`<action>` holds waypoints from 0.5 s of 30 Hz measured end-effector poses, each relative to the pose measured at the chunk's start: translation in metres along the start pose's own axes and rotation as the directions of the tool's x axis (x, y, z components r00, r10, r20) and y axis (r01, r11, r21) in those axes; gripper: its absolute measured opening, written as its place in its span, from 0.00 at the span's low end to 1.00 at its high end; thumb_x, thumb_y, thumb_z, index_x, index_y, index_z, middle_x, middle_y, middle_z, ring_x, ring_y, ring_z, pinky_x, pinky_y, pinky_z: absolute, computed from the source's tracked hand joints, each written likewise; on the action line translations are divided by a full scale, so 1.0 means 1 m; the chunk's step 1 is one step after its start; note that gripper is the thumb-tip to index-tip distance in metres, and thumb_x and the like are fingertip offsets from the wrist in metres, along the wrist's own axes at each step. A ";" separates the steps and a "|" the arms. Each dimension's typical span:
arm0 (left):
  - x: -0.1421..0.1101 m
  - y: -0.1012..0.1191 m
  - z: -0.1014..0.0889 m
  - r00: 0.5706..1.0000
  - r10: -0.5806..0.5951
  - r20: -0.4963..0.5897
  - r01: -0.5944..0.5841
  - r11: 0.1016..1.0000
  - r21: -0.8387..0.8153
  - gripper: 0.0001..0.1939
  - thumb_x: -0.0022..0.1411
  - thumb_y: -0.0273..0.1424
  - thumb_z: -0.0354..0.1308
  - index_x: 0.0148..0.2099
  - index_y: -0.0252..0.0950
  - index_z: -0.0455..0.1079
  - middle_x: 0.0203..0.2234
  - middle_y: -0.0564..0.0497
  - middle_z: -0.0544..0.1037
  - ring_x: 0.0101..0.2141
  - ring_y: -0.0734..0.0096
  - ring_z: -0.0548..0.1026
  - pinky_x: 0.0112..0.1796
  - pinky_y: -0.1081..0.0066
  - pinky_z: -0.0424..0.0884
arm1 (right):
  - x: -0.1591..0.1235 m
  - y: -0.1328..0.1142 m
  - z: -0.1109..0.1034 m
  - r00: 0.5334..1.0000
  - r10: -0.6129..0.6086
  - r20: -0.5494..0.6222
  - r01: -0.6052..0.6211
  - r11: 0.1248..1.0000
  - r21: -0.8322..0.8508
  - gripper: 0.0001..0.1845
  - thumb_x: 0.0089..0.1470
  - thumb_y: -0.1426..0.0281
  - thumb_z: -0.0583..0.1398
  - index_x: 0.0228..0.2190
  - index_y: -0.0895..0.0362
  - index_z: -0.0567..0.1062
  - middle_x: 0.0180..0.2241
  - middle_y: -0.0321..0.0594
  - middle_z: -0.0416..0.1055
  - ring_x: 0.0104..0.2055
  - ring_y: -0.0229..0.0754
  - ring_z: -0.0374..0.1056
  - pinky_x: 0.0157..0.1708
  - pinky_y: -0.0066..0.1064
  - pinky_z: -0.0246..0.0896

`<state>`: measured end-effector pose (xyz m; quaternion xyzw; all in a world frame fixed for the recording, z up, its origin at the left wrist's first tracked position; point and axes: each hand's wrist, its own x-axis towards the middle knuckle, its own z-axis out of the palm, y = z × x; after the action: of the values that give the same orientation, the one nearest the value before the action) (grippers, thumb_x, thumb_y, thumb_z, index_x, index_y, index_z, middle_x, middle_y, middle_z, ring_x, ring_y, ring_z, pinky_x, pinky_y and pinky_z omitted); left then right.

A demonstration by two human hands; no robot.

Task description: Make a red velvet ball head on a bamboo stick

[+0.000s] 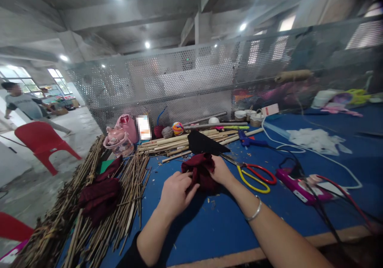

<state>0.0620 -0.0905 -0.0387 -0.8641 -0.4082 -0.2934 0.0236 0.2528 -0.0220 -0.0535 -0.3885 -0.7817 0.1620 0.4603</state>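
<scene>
A bunched piece of dark red cloth (200,171) is held between both hands, just above the blue table (215,224). My left hand (176,192) grips its left side, the fingers curled into the folds. On the other side my right hand (222,171) is closed on the cloth, most of its fingers hidden behind the fabric. Close to the right hand lie scissors (254,176) with one red and one yellow handle. Behind the cloth rests a black pointed piece (203,143). Another dark red cloth (101,196) lies on thin sticks at the left.
Bundled twigs (66,192) line the table's left side. Farther back are pale sticks (170,143), yarn balls (177,128) and a pink basket (119,146). A blue glue gun (251,140), a purple power strip (302,188) and cables sit at right. A person (25,104) is at far left.
</scene>
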 end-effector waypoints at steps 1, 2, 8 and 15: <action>-0.003 -0.001 0.000 1.000 0.010 -0.021 -0.010 1.000 -0.009 0.13 0.63 0.36 0.50 0.28 0.36 0.64 0.38 0.50 0.78 0.34 0.67 0.71 0.35 0.68 0.68 | 0.000 0.001 -0.001 1.000 -0.009 -0.001 0.009 1.000 -0.017 0.08 0.51 0.70 0.54 0.27 0.59 0.73 0.28 0.46 0.75 0.31 0.47 0.70 0.32 0.34 0.63; -0.005 -0.001 0.000 0.999 0.020 -0.026 -0.020 1.000 -0.014 0.12 0.63 0.36 0.51 0.29 0.36 0.65 0.37 0.50 0.78 0.34 0.67 0.72 0.34 0.68 0.68 | 0.000 0.002 -0.002 1.000 -0.012 0.003 0.012 1.000 -0.025 0.09 0.51 0.70 0.54 0.27 0.59 0.73 0.28 0.46 0.75 0.30 0.47 0.70 0.32 0.34 0.63; -0.007 0.000 0.000 0.996 0.068 -0.058 -0.071 0.997 -0.042 0.06 0.63 0.32 0.52 0.35 0.36 0.67 0.28 0.49 0.73 0.31 0.67 0.70 0.30 0.70 0.67 | 0.000 0.002 0.000 1.000 0.002 0.022 -0.001 0.999 -0.038 0.07 0.49 0.71 0.55 0.24 0.58 0.72 0.26 0.45 0.75 0.29 0.46 0.70 0.29 0.33 0.63; -0.011 -0.004 0.009 0.938 0.004 -0.347 -0.105 0.956 -0.274 0.26 0.58 0.25 0.56 0.57 0.40 0.54 0.44 0.43 0.69 0.44 0.65 0.70 0.42 0.65 0.70 | 0.000 0.008 0.000 0.996 0.092 0.006 -0.092 0.985 0.146 0.08 0.47 0.65 0.58 0.22 0.55 0.68 0.21 0.43 0.72 0.26 0.45 0.69 0.29 0.34 0.65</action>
<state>0.0577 -0.0931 -0.0525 -0.8051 -0.3265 -0.4947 -0.0237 0.2568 -0.0174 -0.0581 -0.3895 -0.7487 0.2396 0.4800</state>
